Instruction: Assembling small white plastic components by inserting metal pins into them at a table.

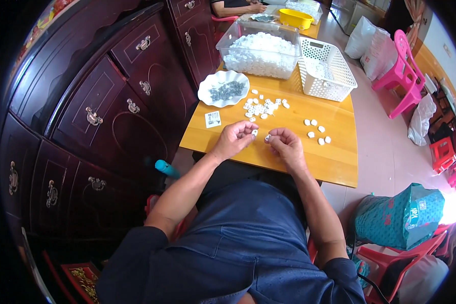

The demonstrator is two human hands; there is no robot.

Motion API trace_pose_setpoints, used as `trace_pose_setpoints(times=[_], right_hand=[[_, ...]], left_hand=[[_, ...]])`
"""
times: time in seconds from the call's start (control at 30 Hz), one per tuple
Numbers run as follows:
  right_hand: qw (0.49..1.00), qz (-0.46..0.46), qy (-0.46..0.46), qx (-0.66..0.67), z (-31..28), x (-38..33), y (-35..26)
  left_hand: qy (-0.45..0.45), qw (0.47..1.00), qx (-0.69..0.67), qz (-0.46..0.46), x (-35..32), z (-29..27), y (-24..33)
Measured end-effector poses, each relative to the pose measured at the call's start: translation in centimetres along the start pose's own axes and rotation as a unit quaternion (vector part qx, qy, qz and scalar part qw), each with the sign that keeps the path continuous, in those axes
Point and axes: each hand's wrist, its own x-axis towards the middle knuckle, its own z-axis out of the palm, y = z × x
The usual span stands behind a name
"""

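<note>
Sat at a yellow-brown wooden table [339,164] with both bare hands over its near edge. Pinched a small white plastic piece with a dark spot [254,133] between thumb and fingertips of the left hand [233,139], nearly closed. Pinched a second small white piece with a dark middle [268,137] the same way in the right hand [287,146], with the other fingers curled in. Held the two near each other, not touching. Couldn't make out the exact grip of the tucked-in fingertips, tbh.

Just past the hands, had a loose pile of small white pieces [261,107]. Off to the right, had six white pieces in a spread-out group [316,130]. Over on the left, had a flat white card with dark print [213,119], and beyond it a white scalloped bowl [204,93] holding dark grey bits [228,91].

At the far end, had a big clear plastic bin [233,31] loaded with whitish pieces [261,53], right beside a white perforated plastic basket [333,91]. Further back, spotted a bright yellow plastic tub [296,19] and a co-worker's hand [257,8]. Also had dark red-brown wooden cabinets [106,96] along the left.
</note>
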Motion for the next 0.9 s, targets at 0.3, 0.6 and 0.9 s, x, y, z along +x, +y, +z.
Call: trace_pose_setpoints(times=[0.3, 0.6, 0.9], right_hand=[[1.0, -0.011, 0.008, -0.021, -0.18, 0.24, 0.44], [1.0, 0.003, 0.004, -0.025, 0.22, -0.02, 0.1], [0.999, -0.02, -0.021, -0.036, -0.04, 0.21, 0.42]], left_hand=[[-0.01, 1.0, 0.005, 0.002, 0.09, 0.24, 0.64], [-0.026, 1.0, 0.004, 0.014, -0.11, 0.29, 0.7], [-0.044, 0.998, 0.019, 0.031, -0.1, 0.33, 0.66]])
